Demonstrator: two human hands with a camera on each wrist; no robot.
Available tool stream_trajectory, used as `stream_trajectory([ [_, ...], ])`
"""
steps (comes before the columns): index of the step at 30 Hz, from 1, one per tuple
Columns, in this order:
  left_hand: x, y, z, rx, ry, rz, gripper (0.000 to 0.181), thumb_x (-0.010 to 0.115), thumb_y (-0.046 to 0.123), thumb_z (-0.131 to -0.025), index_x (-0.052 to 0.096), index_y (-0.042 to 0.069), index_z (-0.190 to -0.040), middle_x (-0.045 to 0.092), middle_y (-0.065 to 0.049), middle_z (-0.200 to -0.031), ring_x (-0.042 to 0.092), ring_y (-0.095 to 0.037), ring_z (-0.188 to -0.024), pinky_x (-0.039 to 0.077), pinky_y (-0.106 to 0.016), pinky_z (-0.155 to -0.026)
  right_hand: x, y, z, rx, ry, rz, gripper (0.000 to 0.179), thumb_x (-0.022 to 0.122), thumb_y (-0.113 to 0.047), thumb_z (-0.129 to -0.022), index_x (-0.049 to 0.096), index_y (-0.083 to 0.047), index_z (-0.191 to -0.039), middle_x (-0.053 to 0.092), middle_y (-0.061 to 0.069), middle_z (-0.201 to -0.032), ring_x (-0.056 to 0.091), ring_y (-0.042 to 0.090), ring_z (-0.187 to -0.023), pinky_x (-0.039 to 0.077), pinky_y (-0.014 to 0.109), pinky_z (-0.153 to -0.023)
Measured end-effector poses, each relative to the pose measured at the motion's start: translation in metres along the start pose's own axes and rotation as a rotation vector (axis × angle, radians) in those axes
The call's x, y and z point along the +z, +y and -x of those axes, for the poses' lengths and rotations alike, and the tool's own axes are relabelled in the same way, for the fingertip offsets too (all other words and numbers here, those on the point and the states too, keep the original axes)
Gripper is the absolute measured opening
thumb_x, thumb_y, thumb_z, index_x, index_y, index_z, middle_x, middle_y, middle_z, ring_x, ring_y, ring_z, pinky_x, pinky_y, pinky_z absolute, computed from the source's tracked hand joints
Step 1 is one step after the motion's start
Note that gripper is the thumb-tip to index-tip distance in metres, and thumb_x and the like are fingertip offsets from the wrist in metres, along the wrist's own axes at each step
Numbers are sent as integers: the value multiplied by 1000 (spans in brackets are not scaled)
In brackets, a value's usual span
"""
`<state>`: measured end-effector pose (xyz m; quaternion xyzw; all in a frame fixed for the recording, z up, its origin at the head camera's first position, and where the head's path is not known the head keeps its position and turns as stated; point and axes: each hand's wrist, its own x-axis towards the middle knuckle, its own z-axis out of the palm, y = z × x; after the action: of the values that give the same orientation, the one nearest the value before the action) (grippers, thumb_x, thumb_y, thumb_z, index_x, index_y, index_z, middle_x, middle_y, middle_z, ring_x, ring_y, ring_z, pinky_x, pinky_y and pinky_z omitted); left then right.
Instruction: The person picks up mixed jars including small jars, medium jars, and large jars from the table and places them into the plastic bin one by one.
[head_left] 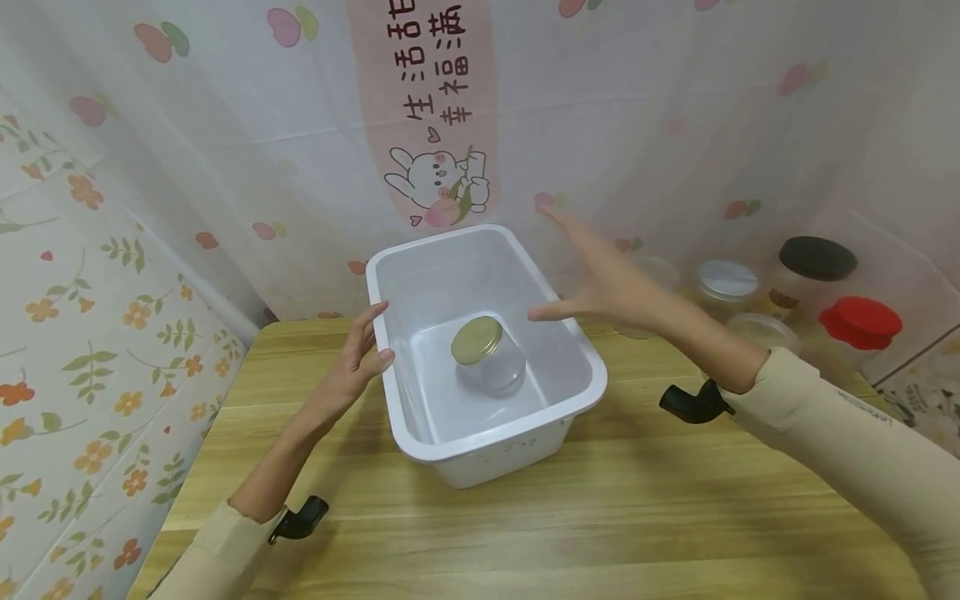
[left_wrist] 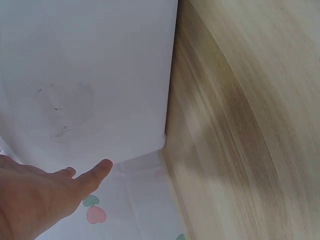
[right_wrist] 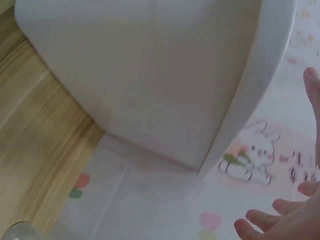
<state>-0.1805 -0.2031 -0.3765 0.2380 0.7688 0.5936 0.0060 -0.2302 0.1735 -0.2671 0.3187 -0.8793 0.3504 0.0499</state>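
A white rectangular plastic basin (head_left: 495, 442) stands on the wooden table. Inside it a clear jar (head_left: 504, 367) with a gold lid (head_left: 477, 340) leans at a tilt on the basin's floor. At the basin's left rim is my left hand (head_left: 354, 357), fingers and thumb fairly straight, fingertips at the rim; whether they press it I cannot tell. My right hand (head_left: 607, 279), slightly blurred, hovers over the right rim with thumb and fingers spread wide and nothing between them. In the right wrist view the spread right hand (right_wrist: 295, 217) appears apart from the basin's wall (right_wrist: 150, 85).
Several lidded clear containers stand at the table's right: one with a red lid (head_left: 861, 322), one with a black lid (head_left: 817, 257), one with a whitish lid (head_left: 727, 279). A printed curtain (head_left: 645, 117) hangs behind the wooden table (head_left: 570, 533).
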Motion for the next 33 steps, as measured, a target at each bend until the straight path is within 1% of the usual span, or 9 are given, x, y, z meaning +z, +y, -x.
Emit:
stream_trajectory([
  [3, 0, 2, 0, -12, -5, 0, 66, 48, 21, -101, 18, 23, -159, 18, -26, -161, 21, -45, -145, 32, -70, -100, -6, 13, 8, 15, 23, -22, 121, 92, -41, -73, 14, -24, -164, 14, -5, -167, 20, 30, -149, 23, 57, -114],
  [7, -2, 3, 0, -26, -15, -2, 65, 47, 22, -101, 18, 24, -159, 18, -23, -162, 20, -45, -146, 32, -70, -100, -13, 31, 20, 83, 48, -28, 117, 92, -35, -76, 17, -23, -164, 18, 4, -166, 28, 43, -144, 29, 66, -107],
  [12, -3, 5, 0, -57, -28, -14, 66, 48, 27, -102, 16, 24, -160, 16, -21, -162, 19, -42, -146, 29, -71, -102, -19, 49, 36, 128, 97, -49, 110, 91, -27, -78, 20, -20, -163, 24, 10, -164, 31, 43, -143, 31, 65, -106],
  [15, -3, 8, 1, -89, -32, -27, 68, 50, 31, -103, 14, 26, -161, 15, -18, -163, 17, -41, -147, 26, -72, -103, -20, 58, 44, 127, 113, -65, 108, 89, -23, -80, 21, -18, -163, 29, 15, -161, 32, 43, -142, 31, 65, -106],
  [19, -2, 11, 1, -120, -30, -45, 70, 52, 34, -102, 14, 30, -160, 14, -15, -164, 14, -41, -148, 22, -74, -104, -17, 71, 55, 128, 118, -79, 105, 89, -20, -80, 23, -17, -162, 35, 17, -157, 33, 49, -140, 32, 66, -105],
  [22, -1, 12, 1, -112, -24, -43, 70, 52, 32, -101, 15, 29, -160, 14, -16, -164, 14, -42, -148, 23, -75, -103, -12, 83, 62, 125, 125, -91, 102, 88, -16, -80, 26, -16, -161, 32, 14, -160, 33, 53, -138, 32, 66, -104],
  [27, 0, 9, 0, -74, -3, -15, 67, 51, 24, -101, 19, 26, -159, 17, -20, -162, 17, -41, -147, 29, -71, -102, -4, 94, 73, 167, 119, -125, 99, 86, -16, -83, 25, -11, -161, 25, 18, -162, 34, 53, -137, 32, 67, -104],
  [29, 1, 8, 1, -64, 9, -8, 66, 51, 22, -101, 20, 25, -159, 18, -22, -162, 18, -40, -147, 29, -71, -102, -1, 98, 76, 197, 113, -131, 98, 85, -19, -84, 25, -8, -160, 25, 22, -161, 34, 53, -137, 32, 66, -105],
  [33, 1, 6, 0, -53, 25, -1, 65, 51, 20, -101, 21, 23, -159, 21, -22, -160, 20, -41, -146, 29, -70, -102, 5, 104, 81, 218, 113, -135, 96, 84, -23, -85, 26, -5, -159, 29, 24, -159, 35, 51, -138, 33, 65, -105],
])
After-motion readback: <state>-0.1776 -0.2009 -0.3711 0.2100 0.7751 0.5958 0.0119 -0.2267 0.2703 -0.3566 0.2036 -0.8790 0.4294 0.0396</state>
